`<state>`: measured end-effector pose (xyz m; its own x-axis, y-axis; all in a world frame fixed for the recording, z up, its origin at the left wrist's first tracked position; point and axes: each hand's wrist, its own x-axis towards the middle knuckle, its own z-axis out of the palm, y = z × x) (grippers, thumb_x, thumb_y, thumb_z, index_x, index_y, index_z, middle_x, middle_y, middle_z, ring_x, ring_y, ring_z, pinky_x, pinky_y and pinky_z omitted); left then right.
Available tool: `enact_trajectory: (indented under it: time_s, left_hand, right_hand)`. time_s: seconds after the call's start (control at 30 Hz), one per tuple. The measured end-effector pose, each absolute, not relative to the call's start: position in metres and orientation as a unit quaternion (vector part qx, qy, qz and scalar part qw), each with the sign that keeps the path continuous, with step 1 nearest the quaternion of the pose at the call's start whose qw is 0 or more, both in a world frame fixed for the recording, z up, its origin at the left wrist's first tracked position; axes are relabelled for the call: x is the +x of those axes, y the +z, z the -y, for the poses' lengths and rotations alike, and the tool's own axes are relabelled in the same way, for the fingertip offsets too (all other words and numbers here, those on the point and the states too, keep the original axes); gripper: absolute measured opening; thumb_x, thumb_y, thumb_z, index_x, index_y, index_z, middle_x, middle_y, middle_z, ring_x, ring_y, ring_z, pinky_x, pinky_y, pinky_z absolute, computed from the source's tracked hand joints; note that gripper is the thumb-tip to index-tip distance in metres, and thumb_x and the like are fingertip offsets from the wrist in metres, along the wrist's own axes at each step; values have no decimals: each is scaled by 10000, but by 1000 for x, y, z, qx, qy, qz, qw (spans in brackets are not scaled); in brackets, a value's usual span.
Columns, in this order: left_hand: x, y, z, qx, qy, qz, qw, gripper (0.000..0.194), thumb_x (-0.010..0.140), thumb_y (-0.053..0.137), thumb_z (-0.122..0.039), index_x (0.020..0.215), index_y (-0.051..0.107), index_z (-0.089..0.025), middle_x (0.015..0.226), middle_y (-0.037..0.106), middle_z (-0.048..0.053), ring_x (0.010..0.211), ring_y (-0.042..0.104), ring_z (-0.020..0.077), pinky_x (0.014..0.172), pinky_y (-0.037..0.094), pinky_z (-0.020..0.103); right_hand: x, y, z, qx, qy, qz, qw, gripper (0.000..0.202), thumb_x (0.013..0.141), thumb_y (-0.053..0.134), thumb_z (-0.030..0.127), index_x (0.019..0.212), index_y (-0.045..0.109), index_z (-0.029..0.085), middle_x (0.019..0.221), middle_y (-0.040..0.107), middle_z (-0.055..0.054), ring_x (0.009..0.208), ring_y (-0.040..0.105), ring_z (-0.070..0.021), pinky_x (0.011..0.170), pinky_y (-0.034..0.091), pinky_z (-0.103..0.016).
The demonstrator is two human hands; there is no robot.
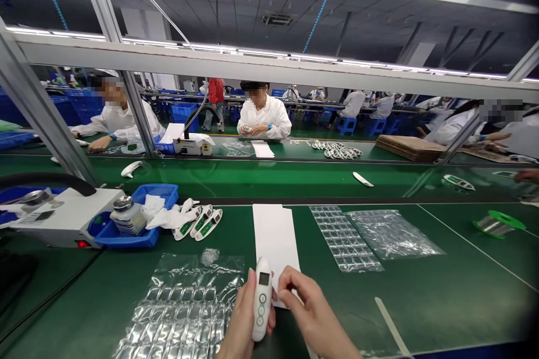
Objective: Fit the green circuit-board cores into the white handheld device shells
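My left hand (241,320) is wrapped around a white handheld thermometer (261,305), held upright with its small dark screen and round buttons facing me. Close beside it on the right, my right hand (309,314) has thumb and forefinger pinched together; whatever lies between them is too small or hidden to make out. Behind both hands are white paper sheets (275,235) on the green bench. A clear plastic sheet with rows of pockets (177,314) lies to the left, partly behind my left hand. A small crumpled clear piece (210,256) rests at its far edge.
Opened white housings with green circuit boards (209,225) lie at left, by a blue tray (126,238) holding a bottle (127,216). A grey-white box unit (67,219) stands further left. Clear pocket sheets (347,238) and a solder reel (499,224) are at right. A co-worker (264,112) sits opposite.
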<state>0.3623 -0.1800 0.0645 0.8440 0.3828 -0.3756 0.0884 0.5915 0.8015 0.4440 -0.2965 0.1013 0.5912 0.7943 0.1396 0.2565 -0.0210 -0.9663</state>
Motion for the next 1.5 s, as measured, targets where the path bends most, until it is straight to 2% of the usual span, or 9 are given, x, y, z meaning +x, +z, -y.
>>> enact_trajectory:
  time_s: [0.13, 0.4, 0.87, 1.0, 1.17, 1.3, 1.4, 1.47, 1.5]
  left_hand:
    - [352, 67, 182, 414, 89, -282, 861, 667, 706, 471, -787, 538, 553, -147, 383, 510, 13, 353, 439, 100, 391, 302, 208]
    - [343, 63, 177, 404, 102, -288, 862, 663, 688, 486, -795, 606, 575, -143, 385, 527, 8, 339, 445, 101, 374, 315, 204]
    - [341, 61, 176, 404, 98, -284, 864, 589, 738, 519, -720, 649, 578, -141, 375, 510, -8, 341, 440, 104, 375, 314, 208]
    - [338, 60, 175, 434, 90, -298, 846, 606, 761, 455, -735, 692, 572, -145, 396, 517, -5, 363, 451, 110, 392, 322, 214]
    - [334, 60, 173, 565, 120, -293, 762, 572, 736, 532, -710, 893, 558, -160, 425, 477, -66, 338, 426, 94, 346, 316, 189]
    - [335, 62, 165, 594, 113, -261, 752, 528, 757, 493, -714, 776, 520, -187, 444, 456, -69, 276, 385, 72, 273, 231, 171]
    - [331, 60, 158, 589, 92, -297, 746, 588, 735, 439, -769, 779, 546, -192, 422, 458, -58, 286, 376, 79, 293, 227, 177]
    - [325, 55, 156, 600, 103, -324, 724, 633, 721, 418, -791, 822, 595, -192, 441, 490, -37, 321, 405, 97, 334, 294, 200]
    - [321, 51, 156, 609, 118, -337, 708, 643, 734, 406, -783, 864, 622, -192, 485, 541, -8, 353, 450, 118, 369, 351, 223]
  right_hand:
    - [426, 112, 272, -687, 227, 416, 551, 206, 972, 391, 247, 775, 444, 214, 745, 474, 36, 569, 511, -103, 593, 405, -243]
    - [427, 109, 263, -738, 169, 435, 487, 193, 959, 389, 209, 781, 464, 210, 777, 500, 9, 696, 504, -137, 628, 387, -248]
    - [425, 102, 258, -737, 181, 418, 500, 214, 966, 395, 269, 777, 474, 208, 765, 511, -4, 687, 514, -146, 600, 395, -251]
    - [424, 103, 257, -743, 172, 415, 497, 219, 957, 419, 290, 763, 478, 209, 761, 523, -11, 684, 520, -152, 588, 402, -254]
    - [424, 93, 250, -687, 278, 327, 587, 255, 892, 544, 420, 770, 460, 213, 642, 506, 34, 507, 517, -122, 482, 399, -237]
    - [425, 86, 245, -628, 338, 296, 636, 309, 881, 540, 500, 807, 451, 213, 543, 458, 69, 453, 500, -111, 455, 375, -215]
    - [426, 90, 242, -637, 305, 338, 622, 269, 898, 534, 468, 972, 538, 209, 822, 575, -15, 547, 474, -95, 494, 395, -217]
    - [427, 94, 239, -635, 309, 378, 599, 296, 872, 583, 450, 1070, 583, 229, 1086, 549, -69, 609, 481, -98, 513, 423, -225]
    - [427, 95, 237, -631, 326, 391, 586, 310, 851, 613, 447, 1076, 608, 234, 1119, 534, -74, 614, 486, -99, 509, 431, -226]
